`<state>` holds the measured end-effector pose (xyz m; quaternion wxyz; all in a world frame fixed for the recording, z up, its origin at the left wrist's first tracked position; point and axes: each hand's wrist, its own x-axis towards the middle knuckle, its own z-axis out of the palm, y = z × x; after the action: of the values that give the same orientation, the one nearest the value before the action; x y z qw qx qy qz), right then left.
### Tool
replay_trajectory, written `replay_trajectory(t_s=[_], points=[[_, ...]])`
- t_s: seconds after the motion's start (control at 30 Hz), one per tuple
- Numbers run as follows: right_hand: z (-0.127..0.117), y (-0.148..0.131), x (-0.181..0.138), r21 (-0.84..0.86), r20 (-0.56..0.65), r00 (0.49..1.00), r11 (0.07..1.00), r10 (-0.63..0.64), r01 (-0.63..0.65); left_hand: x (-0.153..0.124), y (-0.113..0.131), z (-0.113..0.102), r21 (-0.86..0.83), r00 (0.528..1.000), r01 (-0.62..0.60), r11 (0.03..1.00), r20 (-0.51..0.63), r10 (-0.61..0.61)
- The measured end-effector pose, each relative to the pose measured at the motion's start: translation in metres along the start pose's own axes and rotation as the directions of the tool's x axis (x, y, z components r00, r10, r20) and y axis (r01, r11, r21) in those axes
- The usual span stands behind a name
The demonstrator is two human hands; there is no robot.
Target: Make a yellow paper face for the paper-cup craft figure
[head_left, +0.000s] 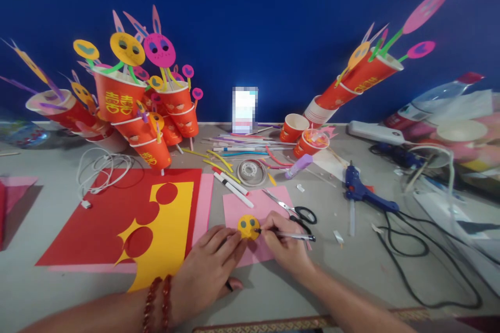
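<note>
A small yellow paper face with two dark grey eyes lies on a pink sheet. My left hand lies flat, its fingertips pressing on the face's left edge. Something dark shows by its thumb, mostly hidden under the palm. In my right hand is a pen with a clear barrel, pinched near its tip. That tip touches the face just below the right eye. Scissors with black handles lie partly on the pink sheet, just beyond my right hand.
Red paper cups with paper figures stand at the back left; more cups lean at the right. Cut yellow card covers a red sheet. Markers, a glue stick, tape and a corded glue gun lie around.
</note>
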<state>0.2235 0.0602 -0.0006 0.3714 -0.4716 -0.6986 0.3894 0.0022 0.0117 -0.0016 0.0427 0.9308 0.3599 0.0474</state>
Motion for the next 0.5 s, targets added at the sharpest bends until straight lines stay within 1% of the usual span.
replay_trajectory(t_s=[0.27,0.5], points=[[0.0022,0.0060,-0.0020,0.031,0.025,1.000,0.999,0.013,-0.014,0.0007,-0.0005,-0.0008,-0.010,1.000,0.001,1.000,-0.002,-0.001],[0.0027,0.0041,-0.0009,0.021,0.038,0.999,1.000,0.014,-0.015,0.0006,-0.0004,-0.0018,-0.014,1.000,-0.002,1.000,0.012,0.002]])
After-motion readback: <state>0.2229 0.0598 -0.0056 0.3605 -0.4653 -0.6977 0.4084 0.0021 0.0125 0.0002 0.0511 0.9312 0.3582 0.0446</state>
